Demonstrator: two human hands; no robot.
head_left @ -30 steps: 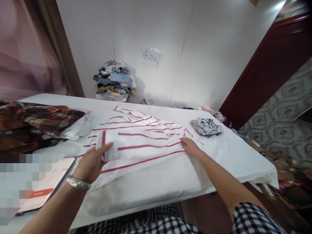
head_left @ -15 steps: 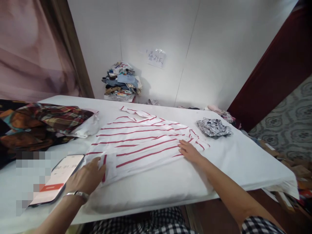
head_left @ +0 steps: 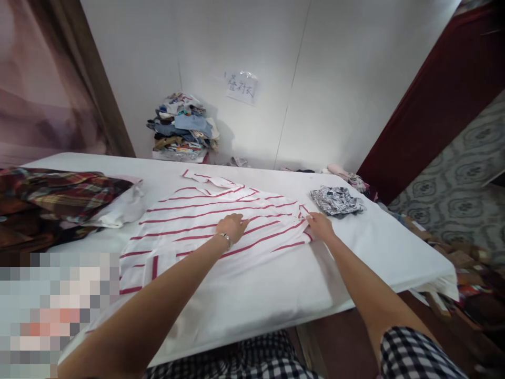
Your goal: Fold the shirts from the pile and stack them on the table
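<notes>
A white shirt with red stripes (head_left: pixel 189 218) lies spread flat on the white table (head_left: pixel 355 252), collar toward the wall. My left hand (head_left: pixel 232 226) reaches across and rests flat on the middle of the shirt, a metal bracelet on its wrist. My right hand (head_left: pixel 321 226) presses on the shirt's right edge, fingers pinching the fabric near a sleeve. The shirt's near left corner shows a small folded patch with a red vertical stripe.
Plaid garments (head_left: pixel 55 197) are heaped at the table's left end. A small black-and-white patterned cloth (head_left: pixel 335 201) lies right of the shirt. A stack of folded clothes (head_left: pixel 183 126) stands by the wall under a paper sign (head_left: pixel 241 87). Boxes crowd the floor at right.
My left hand let go of the shirt's near left corner and moved right onto its middle. My right hand shifted slightly farther along the right edge.
</notes>
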